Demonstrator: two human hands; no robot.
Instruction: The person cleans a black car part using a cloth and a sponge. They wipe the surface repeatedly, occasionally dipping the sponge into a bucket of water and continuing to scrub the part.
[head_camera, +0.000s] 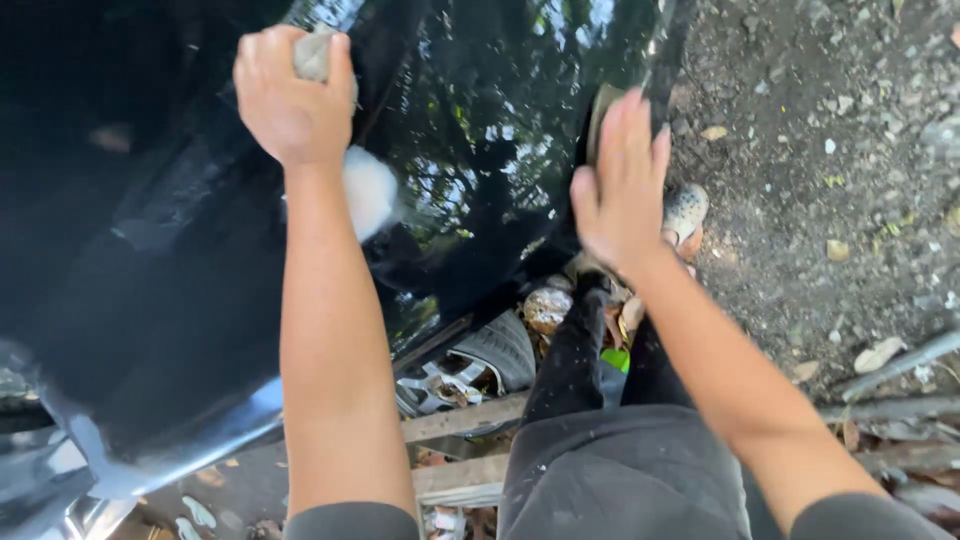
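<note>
A glossy black car body panel (150, 250) fills the left and middle of the head view and mirrors trees and sky. My left hand (290, 95) is closed around a pale cloth (368, 190) and presses it on the panel; a white end of the cloth hangs below my wrist. My right hand (622, 185) lies flat with fingers spread on the panel's right edge. Below I see my dark trousers (600, 450) and one pale shoe (686, 213) on the ground.
Gravelly dirt ground (830, 130) with stones and dry leaves lies to the right. Under the panel's edge are wooden planks (460, 420), a tyre (500, 350) and scattered litter. Sticks or pipes (900, 370) lie at the lower right.
</note>
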